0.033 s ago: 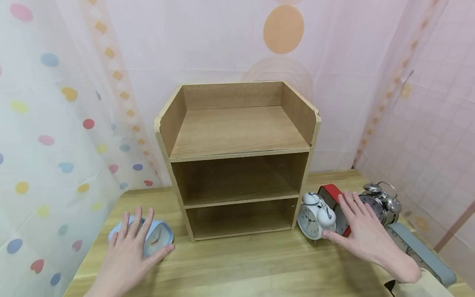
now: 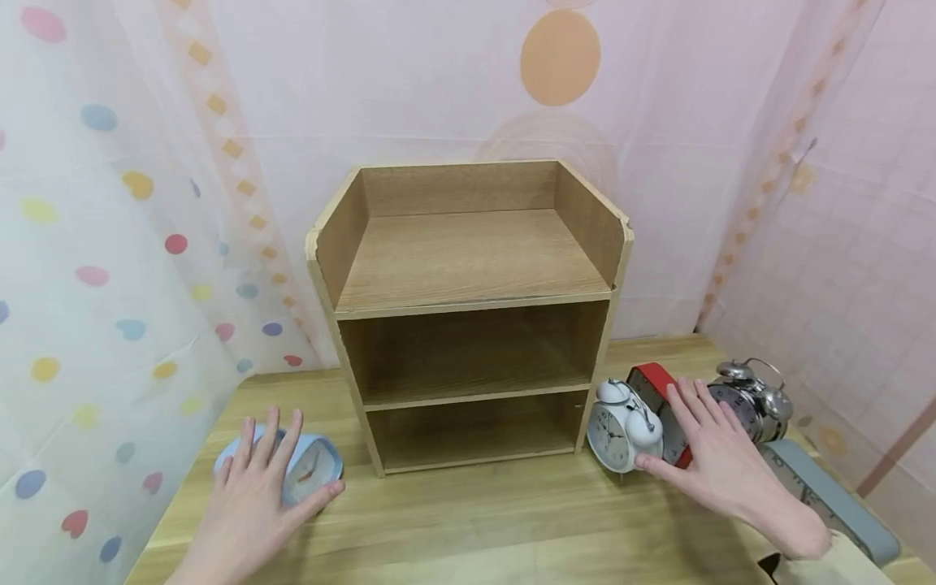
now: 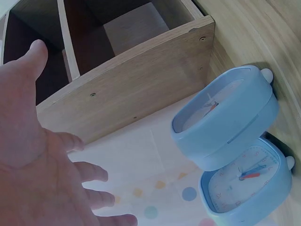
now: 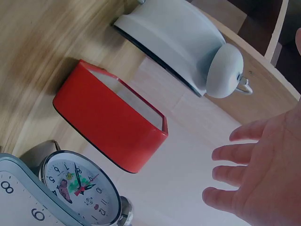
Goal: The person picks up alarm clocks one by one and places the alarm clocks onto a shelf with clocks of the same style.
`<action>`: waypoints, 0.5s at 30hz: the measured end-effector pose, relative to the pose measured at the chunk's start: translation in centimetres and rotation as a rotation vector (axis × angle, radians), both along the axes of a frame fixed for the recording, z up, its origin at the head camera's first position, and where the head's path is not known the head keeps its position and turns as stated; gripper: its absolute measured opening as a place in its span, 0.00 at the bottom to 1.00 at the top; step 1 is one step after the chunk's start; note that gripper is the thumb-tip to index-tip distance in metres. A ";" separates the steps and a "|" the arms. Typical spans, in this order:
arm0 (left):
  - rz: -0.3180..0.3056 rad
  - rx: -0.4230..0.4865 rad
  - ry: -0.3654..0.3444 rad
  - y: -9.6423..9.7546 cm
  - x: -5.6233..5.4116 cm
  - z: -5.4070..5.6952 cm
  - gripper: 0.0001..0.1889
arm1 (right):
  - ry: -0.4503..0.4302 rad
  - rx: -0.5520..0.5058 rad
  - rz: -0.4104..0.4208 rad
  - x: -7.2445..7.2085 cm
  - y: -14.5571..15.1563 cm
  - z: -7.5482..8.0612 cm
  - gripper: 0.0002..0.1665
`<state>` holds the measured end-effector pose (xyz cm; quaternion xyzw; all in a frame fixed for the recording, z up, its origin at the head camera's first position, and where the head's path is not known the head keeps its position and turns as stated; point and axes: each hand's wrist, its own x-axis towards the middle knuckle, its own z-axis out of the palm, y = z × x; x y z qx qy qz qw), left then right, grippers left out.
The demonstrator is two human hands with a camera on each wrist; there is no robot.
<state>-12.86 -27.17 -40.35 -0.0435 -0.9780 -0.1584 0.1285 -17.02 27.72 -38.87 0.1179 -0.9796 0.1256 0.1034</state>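
On the left, my left hand [image 2: 252, 496] hovers with spread fingers over two light blue clocks, partly covering them in the head view. The left wrist view shows the upper blue clock [image 3: 225, 122] touching the lower blue clock [image 3: 251, 188], both apart from the palm. My right hand [image 2: 720, 467] is also spread and holds nothing. Around it stand a white twin-bell alarm clock [image 2: 613, 435], a red clock [image 2: 651, 376], a silver twin-bell alarm clock [image 2: 768, 413] and a grey-blue clock [image 2: 841, 504]. In the right wrist view, fingers and clocks are separated by a gap.
A wooden shelf unit [image 2: 478, 305] with a top tray and two lower compartments stands mid-table, between the hands. The white alarm clock is close to its right side. Patterned curtains [image 2: 409, 89] enclose the wooden table [image 2: 468, 520] at the back and sides.
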 end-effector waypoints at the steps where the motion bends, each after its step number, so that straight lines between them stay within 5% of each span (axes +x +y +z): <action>1: 0.000 0.004 0.008 0.0 0.0 0.0 0.59 | 0.000 -0.002 0.000 0.0 0.0 0.0 0.69; 10: -0.051 0.182 0.061 -0.4 -0.3 0.4 0.54 | 0.070 -0.030 0.025 0.0 -0.5 0.0 0.67; 15: -0.106 0.371 0.223 -0.1 -0.3 1.1 0.50 | 0.094 -0.071 0.025 0.0 -1.1 0.0 0.64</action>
